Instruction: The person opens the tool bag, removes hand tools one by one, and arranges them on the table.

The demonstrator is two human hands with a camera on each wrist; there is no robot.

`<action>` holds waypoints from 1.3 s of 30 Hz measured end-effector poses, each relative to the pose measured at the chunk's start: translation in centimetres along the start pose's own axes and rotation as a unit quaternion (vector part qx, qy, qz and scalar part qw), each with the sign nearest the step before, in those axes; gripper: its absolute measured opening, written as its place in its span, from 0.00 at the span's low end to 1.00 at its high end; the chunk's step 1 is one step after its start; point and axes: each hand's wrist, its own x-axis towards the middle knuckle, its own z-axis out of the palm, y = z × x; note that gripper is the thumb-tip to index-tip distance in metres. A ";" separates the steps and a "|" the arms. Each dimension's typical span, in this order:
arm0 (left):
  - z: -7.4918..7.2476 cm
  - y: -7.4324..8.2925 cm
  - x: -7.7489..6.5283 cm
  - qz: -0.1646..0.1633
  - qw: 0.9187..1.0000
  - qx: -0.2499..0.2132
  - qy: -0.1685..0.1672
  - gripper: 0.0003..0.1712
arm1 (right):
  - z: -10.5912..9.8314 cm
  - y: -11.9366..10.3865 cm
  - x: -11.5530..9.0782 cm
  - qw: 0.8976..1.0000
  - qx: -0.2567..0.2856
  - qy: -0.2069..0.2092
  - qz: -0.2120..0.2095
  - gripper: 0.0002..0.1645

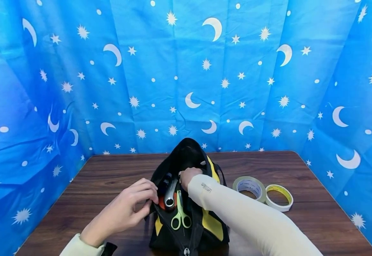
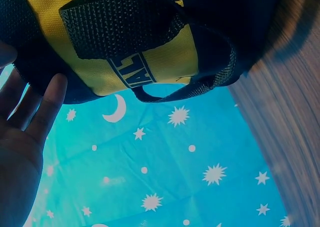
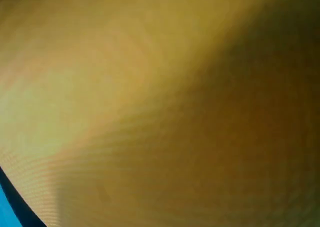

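Observation:
A black and yellow tool bag (image 1: 212,224) stands unzipped on the table. My left hand (image 1: 129,203) pinches the left rim of its opening, thumb and fingertips at the edge; the left wrist view shows these fingers (image 2: 54,89) by the bag's yellow side (image 2: 170,62) and black strap handle (image 2: 120,24). My right hand (image 1: 190,176) reaches down into the bag, its fingers hidden, so I cannot tell what they hold. Beside it in the bag lie green-handled scissors (image 1: 180,217) and a silver wrench-like tool (image 1: 170,193). Blurred yellow fabric (image 3: 100,87) fills most of the right wrist view.
Right of the bag, a wide roll of clear tape (image 1: 237,183) and a narrower white tape roll (image 1: 277,207) lie side by side on the dark wooden table (image 1: 115,170). A blue curtain (image 1: 160,64) with moons and stars surrounds the table's back and sides.

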 end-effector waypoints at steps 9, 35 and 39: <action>0.6 0.0 1.0 -0.006 1.000 0.008 0.000 0.16 | -0.3 1.3 -0.1 1.000 -0.009 0.027 -0.013 0.07; 1.7 -0.1 3.2 -0.035 0.999 0.028 -0.016 0.17 | -6.4 5.5 -3.0 0.977 0.036 0.082 -0.191 0.04; 1.8 0.0 3.3 -0.032 0.999 0.027 -0.014 0.18 | -7.8 6.1 -4.0 0.969 0.058 0.084 -0.223 0.07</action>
